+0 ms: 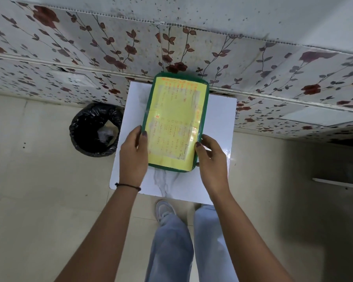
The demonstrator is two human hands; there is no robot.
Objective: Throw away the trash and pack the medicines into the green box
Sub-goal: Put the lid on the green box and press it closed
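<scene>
The green box [204,102] lies on a small white table [218,123], its lid covered by a yellow sheet with handwriting. The lid is on, so nothing inside shows. My left hand [133,153] grips the box's near left edge, thumb on top. My right hand [211,159] holds the near right edge the same way. No loose medicines or trash are visible on the table.
A round bin with a black liner [84,131] stands on the floor just left of the table, with some crumpled waste inside. A floral-papered wall [273,74] runs behind the table. My legs and a shoe [164,210] are below the table's near edge.
</scene>
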